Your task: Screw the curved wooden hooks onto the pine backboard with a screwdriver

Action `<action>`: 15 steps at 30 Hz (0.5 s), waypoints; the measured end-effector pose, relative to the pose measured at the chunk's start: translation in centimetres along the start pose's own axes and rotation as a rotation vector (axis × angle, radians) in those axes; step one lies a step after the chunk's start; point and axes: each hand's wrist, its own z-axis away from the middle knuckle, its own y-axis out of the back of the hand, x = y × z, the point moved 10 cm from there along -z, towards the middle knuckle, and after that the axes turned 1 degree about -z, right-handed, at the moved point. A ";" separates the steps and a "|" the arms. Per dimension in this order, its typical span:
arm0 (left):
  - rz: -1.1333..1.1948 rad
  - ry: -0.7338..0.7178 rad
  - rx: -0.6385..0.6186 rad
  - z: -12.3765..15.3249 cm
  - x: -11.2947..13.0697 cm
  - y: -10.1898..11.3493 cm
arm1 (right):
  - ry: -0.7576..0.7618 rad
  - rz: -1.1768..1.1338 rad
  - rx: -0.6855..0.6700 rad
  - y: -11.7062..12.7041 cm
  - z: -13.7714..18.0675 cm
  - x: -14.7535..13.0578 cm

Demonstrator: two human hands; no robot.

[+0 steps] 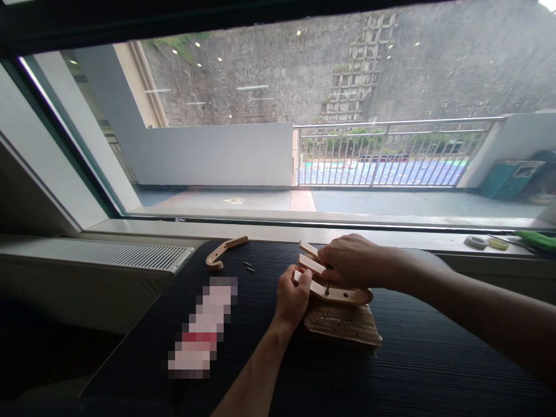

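Note:
My left hand (293,295) is closed round the near end of a pale wooden hook piece (343,296) that lies on a rough wooden block (343,327). My right hand (354,260) reaches in from the right, fingers curled down over two more wooden hook pieces (309,258), with a small dark screw (327,288) standing in the wood just below it. What the right fingers grip is hidden. A separate curved wooden hook (223,252) lies apart at the far left of the black table (412,370).
Two small loose screws (249,267) lie on the table beside the curved hook. A blurred-out flat object (202,330) lies near the left front. A vented white sill (99,252) runs at the left, below a wide window. Tape rolls (484,243) sit on the right sill.

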 end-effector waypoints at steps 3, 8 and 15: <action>-0.009 -0.004 0.002 0.1 0.2 0.0 | -0.054 0.031 -0.019 -0.1 0.1 0.5; -0.063 -0.008 0.002 0.1 0.5 0.1 | -0.009 -0.093 -0.032 0.3 0.9 0.2; -0.607 -0.620 0.152 3.0 7.3 0.0 | -0.095 -0.101 0.076 2.2 3.6 2.8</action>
